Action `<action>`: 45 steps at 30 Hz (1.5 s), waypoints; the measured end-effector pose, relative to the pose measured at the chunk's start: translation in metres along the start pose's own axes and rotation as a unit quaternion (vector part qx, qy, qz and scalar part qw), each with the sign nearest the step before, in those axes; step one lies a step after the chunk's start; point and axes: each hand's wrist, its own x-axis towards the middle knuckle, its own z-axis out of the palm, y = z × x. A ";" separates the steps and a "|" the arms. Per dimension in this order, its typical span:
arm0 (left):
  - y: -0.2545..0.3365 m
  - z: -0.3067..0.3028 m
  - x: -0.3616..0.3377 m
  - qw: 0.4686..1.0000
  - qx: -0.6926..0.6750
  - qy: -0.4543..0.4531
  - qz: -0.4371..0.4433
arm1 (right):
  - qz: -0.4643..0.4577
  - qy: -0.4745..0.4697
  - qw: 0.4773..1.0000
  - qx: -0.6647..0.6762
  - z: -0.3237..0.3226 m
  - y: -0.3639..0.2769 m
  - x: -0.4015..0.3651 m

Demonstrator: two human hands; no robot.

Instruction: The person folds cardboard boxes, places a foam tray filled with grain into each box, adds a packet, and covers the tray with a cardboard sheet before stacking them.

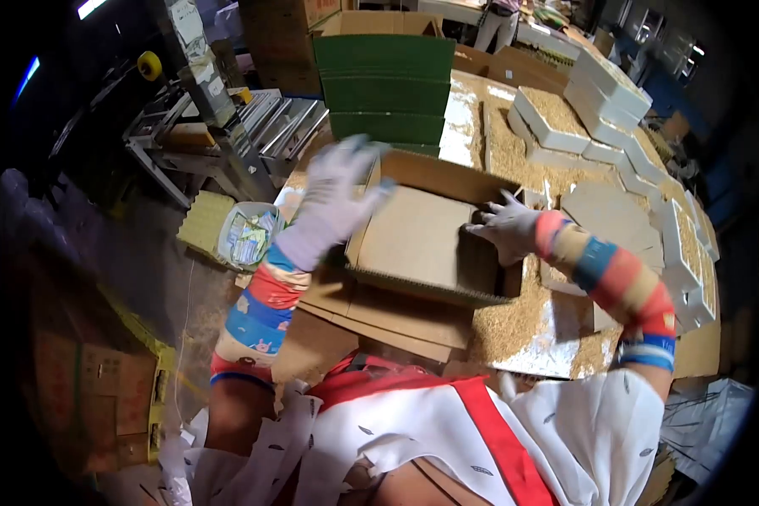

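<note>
Cardboard box (413,240) sits open on the surface (514,325). Right hand (506,228), fingers splayed, presses the box's inner right wall, probably to square it. Left hand (339,190), blurred, hangs open over its far-left flap, holding nothing.

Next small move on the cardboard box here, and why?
Probably bring the left hand down onto the left wall of the cardboard box. That hand is open and blurred at the box's far left corner, while the right hand lies with fingers spread inside, by the right wall, so only one side looks steadied.
</note>
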 end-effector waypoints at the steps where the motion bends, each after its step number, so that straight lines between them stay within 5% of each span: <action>1: -0.024 0.008 -0.013 0.986 -0.127 0.040 -0.100 | 0.021 0.066 0.991 0.115 -0.007 0.004 -0.021; 2: -0.057 0.022 -0.034 0.945 -0.251 0.072 -0.197 | 0.041 0.131 0.963 0.232 -0.005 0.011 -0.041; 3: -0.119 0.059 -0.078 0.826 -0.440 0.035 -0.350 | -0.076 0.264 0.872 0.404 0.001 0.030 -0.056; 4: -0.132 0.075 -0.099 0.717 -0.560 -0.002 -0.415 | -0.013 0.331 0.727 0.602 0.009 0.020 -0.074; 5: -0.145 0.092 -0.121 0.586 -0.645 -0.023 -0.489 | 0.070 0.344 0.646 0.678 0.043 0.022 -0.075; 6: -0.115 0.088 -0.114 0.538 -0.675 -0.060 -0.501 | 0.152 0.352 0.550 0.742 0.082 0.022 -0.062; 8: -0.043 0.073 -0.088 0.451 -0.703 -0.150 -0.529 | 0.159 0.131 0.280 0.938 0.125 -0.009 -0.044; 10: -0.051 0.110 -0.086 0.646 -0.570 -0.301 -0.409 | 0.147 0.238 0.359 0.890 0.153 -0.047 0.002; 13: -0.029 0.115 -0.076 0.752 -0.473 -0.257 -0.380 | 0.187 0.349 0.487 0.779 0.140 -0.072 0.034; 14: -0.007 0.090 -0.057 0.746 -0.544 -0.206 -0.324 | 0.181 0.339 0.445 0.809 0.142 -0.070 0.026; 16: -0.018 0.128 -0.058 0.879 -0.376 -0.181 -0.231 | 0.165 0.358 0.370 0.841 0.149 -0.054 0.013; 18: 0.007 0.092 0.004 0.671 -0.678 -0.131 -0.269 | 0.139 0.442 0.338 0.819 0.140 -0.024 -0.002; 20: 0.008 0.074 0.067 0.553 -0.758 -0.132 -0.320 | 0.150 0.509 0.345 0.774 0.101 0.018 -0.017; 21: -0.029 0.113 0.092 0.521 -0.810 -0.121 -0.240 | 0.156 0.539 0.348 0.751 0.080 0.043 -0.021; 24: -0.105 0.084 0.135 0.754 -0.642 0.131 -0.043 | 0.168 0.601 0.358 0.695 0.017 0.126 -0.014; 26: -0.146 0.037 0.151 0.862 -0.366 0.348 -0.049 | 0.179 0.619 0.365 0.672 -0.013 0.176 0.002; 28: -0.229 0.087 0.145 0.729 -0.625 0.260 -0.107 | 0.192 0.620 0.375 0.662 -0.030 0.224 0.026; 29: -0.228 0.096 0.152 0.786 -0.564 0.207 -0.146 | 0.200 0.615 0.378 0.662 -0.036 0.246 0.041; 30: -0.267 0.145 0.141 0.914 -0.339 0.112 -0.191 | 0.208 0.607 0.384 0.664 -0.039 0.264 0.057; 32: -0.251 0.145 0.148 0.831 -0.498 0.166 -0.186 | 0.224 0.587 0.394 0.671 -0.037 0.291 0.090; 34: -0.224 0.116 0.144 0.817 -0.507 0.109 -0.250 | 0.236 0.566 0.408 0.677 -0.031 0.304 0.123; 38: -0.218 0.122 0.135 0.888 -0.361 0.171 -0.228 | 0.218 0.560 0.417 0.682 -0.025 0.313 0.160; 39: -0.215 0.108 0.132 0.944 -0.170 0.141 -0.244 | 0.216 0.564 0.413 0.681 -0.031 0.315 0.166; 40: -0.208 0.097 0.124 0.944 -0.118 0.083 -0.297 | 0.214 0.572 0.412 0.677 -0.043 0.308 0.168; 43: -0.173 0.059 0.039 0.944 -0.169 0.061 -0.278 | 0.191 0.622 0.419 0.634 -0.079 0.264 0.169; 44: -0.163 0.048 -0.007 0.948 -0.200 0.097 -0.228 | 0.175 0.657 0.440 0.587 -0.080 0.240 0.161; 45: -0.155 0.041 -0.064 0.940 -0.207 0.021 -0.271 | 0.169 0.680 0.489 0.519 -0.053 0.208 0.159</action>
